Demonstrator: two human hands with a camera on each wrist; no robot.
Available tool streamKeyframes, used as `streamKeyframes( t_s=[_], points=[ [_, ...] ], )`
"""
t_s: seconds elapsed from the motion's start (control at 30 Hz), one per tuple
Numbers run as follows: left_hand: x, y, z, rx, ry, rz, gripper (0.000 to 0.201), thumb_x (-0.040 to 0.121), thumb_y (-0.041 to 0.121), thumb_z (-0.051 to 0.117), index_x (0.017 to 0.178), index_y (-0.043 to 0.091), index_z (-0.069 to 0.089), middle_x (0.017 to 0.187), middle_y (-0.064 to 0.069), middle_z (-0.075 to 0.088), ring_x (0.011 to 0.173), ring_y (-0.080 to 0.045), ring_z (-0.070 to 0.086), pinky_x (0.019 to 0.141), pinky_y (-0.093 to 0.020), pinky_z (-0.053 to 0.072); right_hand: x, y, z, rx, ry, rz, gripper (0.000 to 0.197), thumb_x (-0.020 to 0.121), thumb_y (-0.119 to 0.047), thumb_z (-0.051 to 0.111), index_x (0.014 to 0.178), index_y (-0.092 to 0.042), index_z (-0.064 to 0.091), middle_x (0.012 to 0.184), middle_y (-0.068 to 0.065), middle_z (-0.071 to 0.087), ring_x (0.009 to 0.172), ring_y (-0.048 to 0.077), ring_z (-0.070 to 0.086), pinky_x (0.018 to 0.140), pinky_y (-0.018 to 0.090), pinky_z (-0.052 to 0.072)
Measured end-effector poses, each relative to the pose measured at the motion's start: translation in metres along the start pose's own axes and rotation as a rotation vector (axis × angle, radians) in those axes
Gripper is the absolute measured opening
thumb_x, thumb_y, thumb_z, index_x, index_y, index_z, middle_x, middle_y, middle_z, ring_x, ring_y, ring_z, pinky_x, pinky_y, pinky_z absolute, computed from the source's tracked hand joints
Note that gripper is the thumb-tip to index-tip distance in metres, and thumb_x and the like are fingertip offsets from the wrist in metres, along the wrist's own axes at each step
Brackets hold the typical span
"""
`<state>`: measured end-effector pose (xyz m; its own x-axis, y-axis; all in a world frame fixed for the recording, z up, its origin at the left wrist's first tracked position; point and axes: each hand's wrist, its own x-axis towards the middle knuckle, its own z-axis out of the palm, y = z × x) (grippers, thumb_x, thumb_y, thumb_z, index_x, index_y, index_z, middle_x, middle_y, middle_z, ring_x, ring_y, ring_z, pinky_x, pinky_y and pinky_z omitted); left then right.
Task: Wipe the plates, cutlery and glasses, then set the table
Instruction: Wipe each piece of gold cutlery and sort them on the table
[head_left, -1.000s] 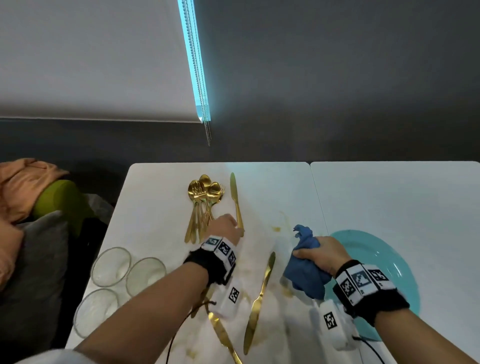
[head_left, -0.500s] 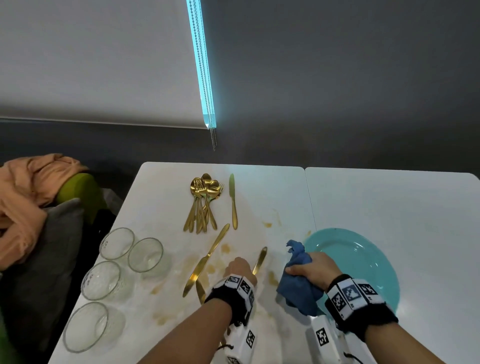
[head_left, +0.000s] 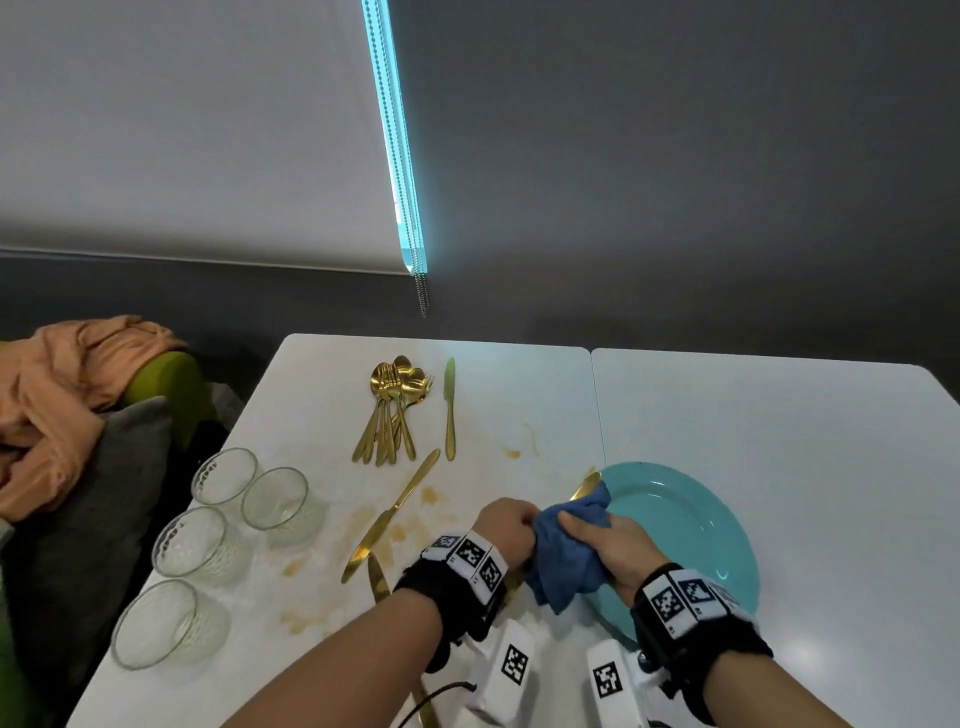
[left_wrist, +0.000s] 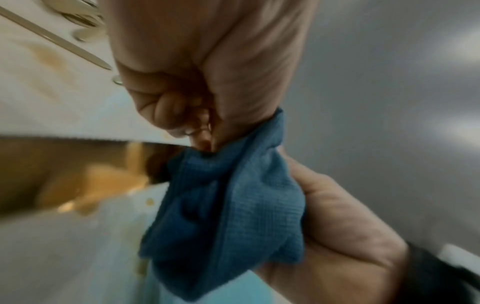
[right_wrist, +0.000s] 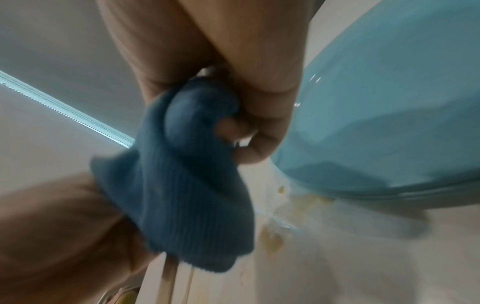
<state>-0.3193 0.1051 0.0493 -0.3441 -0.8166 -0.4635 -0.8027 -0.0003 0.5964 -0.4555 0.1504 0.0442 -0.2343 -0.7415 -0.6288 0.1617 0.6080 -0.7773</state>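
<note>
Left hand (head_left: 506, 525) clenches gold knife (head_left: 585, 486); right hand (head_left: 605, 545) grips blue cloth (head_left: 563, 558) around it. Hard pull risks blade slipping, striking near teal plate (head_left: 691, 525).

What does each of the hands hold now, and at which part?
The left hand grips a gold knife by its handle end; its tip pokes out past the blue cloth. The right hand holds the cloth, bunched round the blade.

plate (head_left: 691, 525): on the table (head_left: 779, 441), just right of my hands.
my right hand (head_left: 613, 545): over the plate's left rim, touching the cloth (head_left: 566, 561).
my left hand (head_left: 506, 530): just left of the plate.
loose knife (head_left: 389, 514): farther left of the plate.
glasses (head_left: 208, 535): well left of the plate, by the table edge.
cutlery pile (head_left: 389, 410): behind and left of the plate.
</note>
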Motion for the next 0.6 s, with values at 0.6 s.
streamKeyframes(
  t_s=[0.6],
  points=[
    [0.000, 0.018, -0.025, -0.658, 0.281, -0.166, 0.007, 0.081, 0.009, 0.068, 0.087, 0.006, 0.069, 0.092, -0.010, 0.070, 0.091, -0.020, 0.061, 0.090, -0.029, 0.047, -0.002, -0.054, -0.012, -0.123, -0.199, -0.047, 0.014, 0.079, -0.015, 0.072, 0.085, -0.004, 0.065, 0.082, 0.012, 0.069, 0.076, 0.023, 0.063, 0.068, 0.030, 0.051]
  ],
)
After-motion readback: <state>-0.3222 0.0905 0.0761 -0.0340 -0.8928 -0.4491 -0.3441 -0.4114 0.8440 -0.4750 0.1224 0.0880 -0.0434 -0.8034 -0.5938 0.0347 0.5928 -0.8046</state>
